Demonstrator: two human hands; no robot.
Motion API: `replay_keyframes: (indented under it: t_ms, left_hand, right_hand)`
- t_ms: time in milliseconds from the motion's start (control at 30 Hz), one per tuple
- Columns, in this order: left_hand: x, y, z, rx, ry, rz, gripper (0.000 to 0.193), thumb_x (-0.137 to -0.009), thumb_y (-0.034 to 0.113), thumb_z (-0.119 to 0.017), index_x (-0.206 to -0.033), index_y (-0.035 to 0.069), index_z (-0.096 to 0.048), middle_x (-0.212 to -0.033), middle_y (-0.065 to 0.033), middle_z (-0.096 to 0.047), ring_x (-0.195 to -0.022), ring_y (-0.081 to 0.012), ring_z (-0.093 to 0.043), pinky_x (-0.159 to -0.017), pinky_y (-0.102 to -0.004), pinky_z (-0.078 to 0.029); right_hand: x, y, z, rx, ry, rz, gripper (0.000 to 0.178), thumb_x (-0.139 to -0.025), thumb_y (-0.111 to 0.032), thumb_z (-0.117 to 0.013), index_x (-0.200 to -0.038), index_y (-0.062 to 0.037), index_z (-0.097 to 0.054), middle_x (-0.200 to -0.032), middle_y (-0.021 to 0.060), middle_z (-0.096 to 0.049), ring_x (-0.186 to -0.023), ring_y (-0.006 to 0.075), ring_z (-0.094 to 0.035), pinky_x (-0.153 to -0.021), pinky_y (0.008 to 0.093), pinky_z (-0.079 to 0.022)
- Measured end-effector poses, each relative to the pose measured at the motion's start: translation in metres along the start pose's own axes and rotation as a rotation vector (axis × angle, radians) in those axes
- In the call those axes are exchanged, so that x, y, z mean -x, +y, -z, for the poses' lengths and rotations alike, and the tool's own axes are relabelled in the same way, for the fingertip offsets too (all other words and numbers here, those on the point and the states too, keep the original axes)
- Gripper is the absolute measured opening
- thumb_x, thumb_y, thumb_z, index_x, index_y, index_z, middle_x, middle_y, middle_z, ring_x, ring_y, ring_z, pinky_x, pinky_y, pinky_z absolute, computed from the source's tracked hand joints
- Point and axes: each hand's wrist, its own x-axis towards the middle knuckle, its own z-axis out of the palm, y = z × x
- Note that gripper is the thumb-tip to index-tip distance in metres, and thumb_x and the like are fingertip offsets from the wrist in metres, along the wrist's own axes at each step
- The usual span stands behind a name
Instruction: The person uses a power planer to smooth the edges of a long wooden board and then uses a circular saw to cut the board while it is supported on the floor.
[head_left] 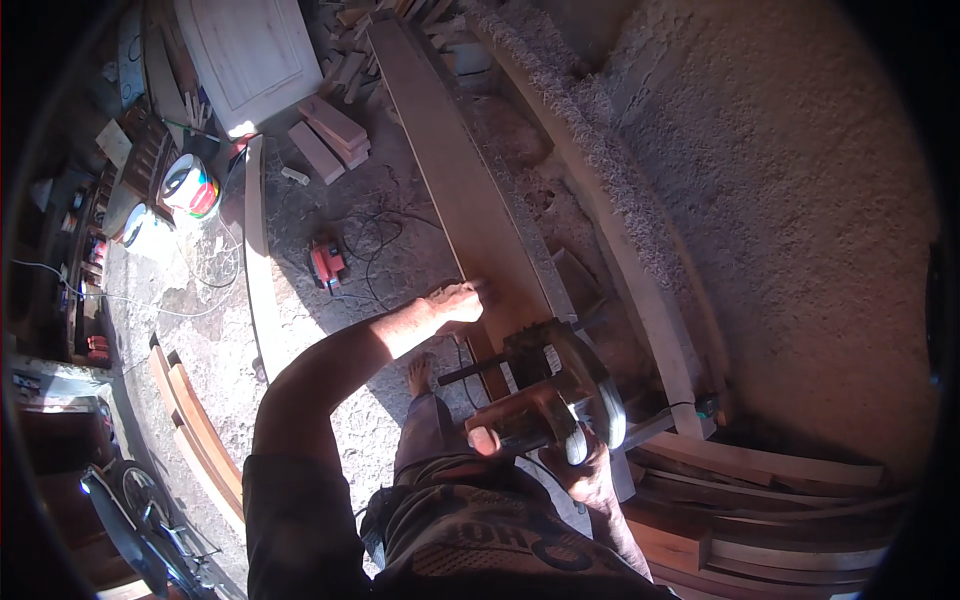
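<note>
A long wooden board (450, 170) runs away from me on a narrow raised support. At its left edge my left hand (457, 302) is closed, its fingertips in shadow over the wood; whatever they may hold is hidden. My right hand (588, 472) is wrapped round the rear handle of a power saw (515, 412), which looks like a circular saw with a curved guard and an orange-brown body. The saw rests at the board's near end, and a thin rod sticks out from its left side. Its blade is not visible.
A red power tool (326, 264) with a cord lies on the floor at left. Beyond it are stacked wood blocks (328, 138), a panel door (250, 55) and paint buckets (188, 190). Planks (780, 500) are piled at near right, beside a rough wall (800, 230).
</note>
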Motion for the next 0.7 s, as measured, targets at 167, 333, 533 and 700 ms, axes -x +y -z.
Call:
replay_keyframes:
  t_ms: [167,333,533,700]
  left_hand:
    - [0.006,0.015,0.02,-0.044,0.124,-0.028,0.051,-0.088,0.017,-0.053,-0.138,0.005,-0.057,-0.15,-0.0106,-0.05,-0.144,-0.0227,-0.04,-0.124,-0.0373,-0.029]
    - [-0.023,0.006,-0.011,0.298,0.327,-0.022,0.054,-0.092,0.018,-0.049,-0.145,0.008,-0.05,-0.157,-0.0098,-0.041,-0.149,-0.024,-0.032,-0.124,-0.0345,-0.028]
    - [-0.029,-0.018,-0.057,0.207,0.256,0.053,0.052,-0.094,0.017,-0.047,-0.146,0.01,-0.05,-0.157,-0.0099,-0.041,-0.148,-0.0241,-0.033,-0.125,-0.0354,-0.027]
    - [-0.014,0.002,-0.015,0.045,0.153,0.019,0.052,-0.095,0.017,-0.046,-0.145,0.007,-0.049,-0.156,-0.0116,-0.041,-0.148,-0.0244,-0.034,-0.126,-0.0358,-0.025]
  right_hand:
    - [-0.001,-0.003,0.004,0.068,0.024,0.051,0.034,-0.08,-0.018,-0.08,-0.107,-0.004,-0.065,-0.085,0.0046,-0.068,-0.079,0.0163,-0.063,-0.075,0.0344,-0.051]
    - [0.0,-0.009,0.006,0.025,0.039,-0.017,0.039,-0.08,-0.018,-0.079,-0.112,-0.0027,-0.064,-0.09,0.007,-0.069,-0.083,0.0165,-0.064,-0.077,0.0351,-0.051]
    - [-0.001,-0.016,0.002,-0.16,-0.001,0.045,0.042,-0.079,-0.019,-0.08,-0.115,-0.0021,-0.064,-0.091,0.0074,-0.069,-0.082,0.0162,-0.064,-0.077,0.0345,-0.052]
    - [-0.001,-0.002,0.002,-0.098,0.032,0.078,0.042,-0.08,-0.02,-0.081,-0.114,-0.0014,-0.065,-0.087,0.0066,-0.069,-0.078,0.0159,-0.064,-0.073,0.0335,-0.052]
